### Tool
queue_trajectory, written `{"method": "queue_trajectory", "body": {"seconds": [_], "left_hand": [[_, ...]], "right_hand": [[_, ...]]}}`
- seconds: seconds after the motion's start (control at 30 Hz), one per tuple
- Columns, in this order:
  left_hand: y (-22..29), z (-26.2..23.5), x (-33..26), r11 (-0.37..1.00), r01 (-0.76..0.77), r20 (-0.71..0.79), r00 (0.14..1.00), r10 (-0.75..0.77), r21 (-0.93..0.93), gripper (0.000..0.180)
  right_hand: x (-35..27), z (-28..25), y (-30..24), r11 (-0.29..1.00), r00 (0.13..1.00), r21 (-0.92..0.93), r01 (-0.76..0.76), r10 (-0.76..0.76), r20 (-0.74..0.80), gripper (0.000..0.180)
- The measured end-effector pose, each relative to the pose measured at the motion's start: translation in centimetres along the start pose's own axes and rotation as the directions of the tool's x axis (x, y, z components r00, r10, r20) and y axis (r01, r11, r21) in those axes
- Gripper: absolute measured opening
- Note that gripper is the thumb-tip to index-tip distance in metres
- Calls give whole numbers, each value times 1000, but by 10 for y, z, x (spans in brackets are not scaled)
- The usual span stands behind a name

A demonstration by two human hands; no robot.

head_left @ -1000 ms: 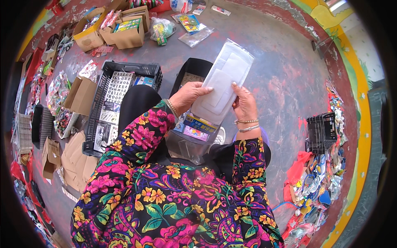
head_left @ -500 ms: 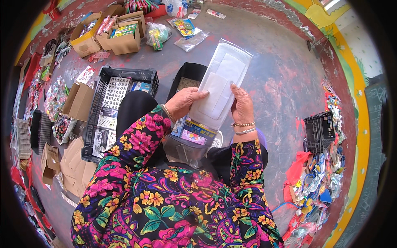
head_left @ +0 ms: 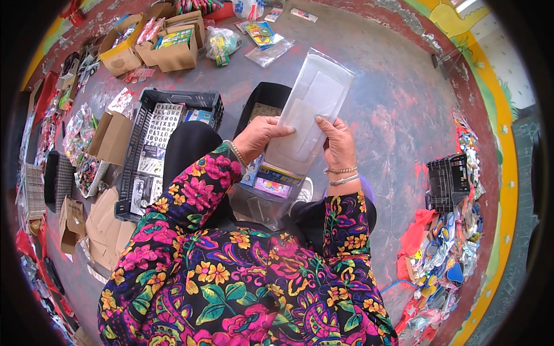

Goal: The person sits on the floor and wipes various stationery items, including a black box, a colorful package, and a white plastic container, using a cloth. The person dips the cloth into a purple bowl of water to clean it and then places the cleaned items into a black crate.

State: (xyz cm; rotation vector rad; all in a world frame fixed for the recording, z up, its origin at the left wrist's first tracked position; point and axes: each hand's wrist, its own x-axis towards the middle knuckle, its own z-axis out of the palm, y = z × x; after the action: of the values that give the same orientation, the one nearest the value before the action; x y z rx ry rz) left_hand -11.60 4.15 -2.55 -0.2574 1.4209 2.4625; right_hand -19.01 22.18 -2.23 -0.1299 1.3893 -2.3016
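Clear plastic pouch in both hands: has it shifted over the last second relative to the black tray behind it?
No. The clear plastic pouch keeps its upright tilt beside the black tray, gripped by the left hand and right hand.

Clear plastic packet (head_left: pixel 309 112): transparent, with white card inserts. Sleeves (head_left: pixel 190 190): black ground, floral print in magenta, yellow, green and blue. Left of packet, plastic crate (head_left: pixel 134 167): black, holding white sheets of black letters. Beyond crate, cardboard boxes (head_left: pixel 173 49): plain brown. Floor (head_left: pixel 398 109): grey, blotched red. Right of packet, small basket (head_left: pixel 447 181): black.
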Motion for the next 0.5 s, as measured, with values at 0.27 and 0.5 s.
{"method": "queue_trajectory", "body": {"seconds": [0.27, 0.5], "left_hand": [[-3, -1, 5, 942, -28, -95, 995, -5, -333, 29], [-3, -5, 7, 915, -130, -199, 978, 56, -382, 29]], "right_hand": [[-5, 4, -8, 980, 966, 43, -193, 182, 184, 28], [-6, 3, -7, 947, 927, -69, -312, 320, 193, 22]]}}
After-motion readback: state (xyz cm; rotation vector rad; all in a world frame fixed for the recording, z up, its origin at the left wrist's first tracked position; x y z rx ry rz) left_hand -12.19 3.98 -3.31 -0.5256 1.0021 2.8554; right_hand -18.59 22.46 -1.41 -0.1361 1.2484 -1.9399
